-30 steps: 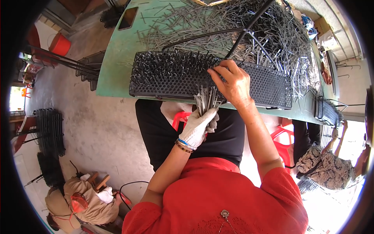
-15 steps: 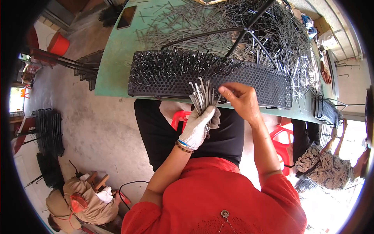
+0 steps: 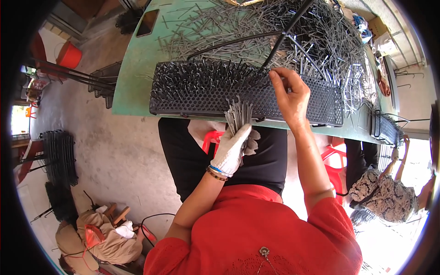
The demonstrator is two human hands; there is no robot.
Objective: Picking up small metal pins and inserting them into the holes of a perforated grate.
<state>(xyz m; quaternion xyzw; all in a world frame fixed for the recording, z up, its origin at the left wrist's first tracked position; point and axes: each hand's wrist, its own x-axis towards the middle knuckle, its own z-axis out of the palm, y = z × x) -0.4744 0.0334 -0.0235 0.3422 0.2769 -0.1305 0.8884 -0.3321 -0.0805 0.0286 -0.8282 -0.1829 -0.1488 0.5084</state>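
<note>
My left hand [image 3: 233, 151], in a white glove, is closed round a bundle of thin metal rods [image 3: 239, 114] whose upper ends fan out. Just beyond it, at the table's front edge, lies a long black perforated metal rack [image 3: 211, 104]. Many short dark rods [image 3: 192, 82] stand upright in the holes of its left and middle part. My bare right hand [image 3: 292, 94] is over the rack's right part, thumb and forefinger close together beside the last standing rods. Anything between those fingertips is too small to make out.
The green table [image 3: 133, 87] carries a big loose heap of metal rods [image 3: 334, 41], crossed by black bars [image 3: 285, 33]. A phone [image 3: 148, 22] lies at the far left. Red stools [image 3: 337, 160] stand below. Other people [image 3: 385, 195] sit at right and lower left.
My right hand has moved up and away from the bundle to the standing rods on the rack. My left hand keeps its hold on the bundle, nearly in place.
</note>
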